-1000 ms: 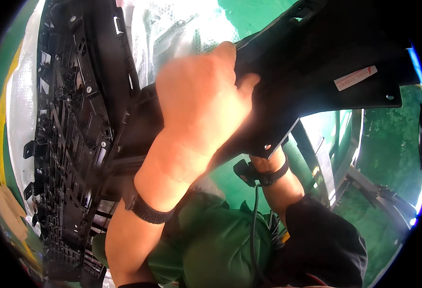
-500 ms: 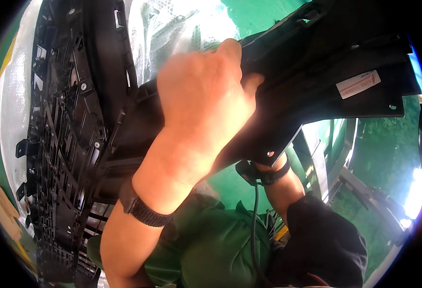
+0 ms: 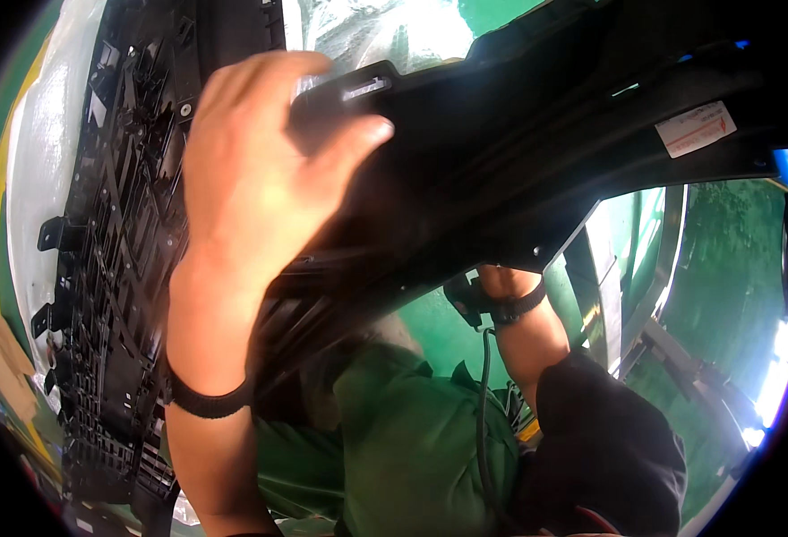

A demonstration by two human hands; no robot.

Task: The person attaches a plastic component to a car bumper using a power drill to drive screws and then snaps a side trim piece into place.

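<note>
A long black plastic panel (image 3: 501,143) with a white-and-red label (image 3: 696,130) reaches from the middle to the upper right. My left hand (image 3: 251,170) is at the panel's left end, thumb and fingers spread apart, by a slot in its edge. It is slightly blurred; whether it touches the panel, I cannot tell. My right hand (image 3: 508,280) goes under the panel's lower edge, so its fingers are hidden. Black straps circle both wrists, and a small black device with a cable (image 3: 483,403) sits at the right one.
A large black plastic part (image 3: 125,268) with ribs and a grille stands along the left. Clear bubble wrap (image 3: 385,36) lies beyond the panel. At the right is a grey metal frame (image 3: 595,277) on a green floor (image 3: 716,259). White wrap (image 3: 40,170) runs along the far left.
My left hand has let go of the panel's upper edge and moved left, its fingers spreading. The panel has tilted and shifted slightly; the right arm has hardly moved.
</note>
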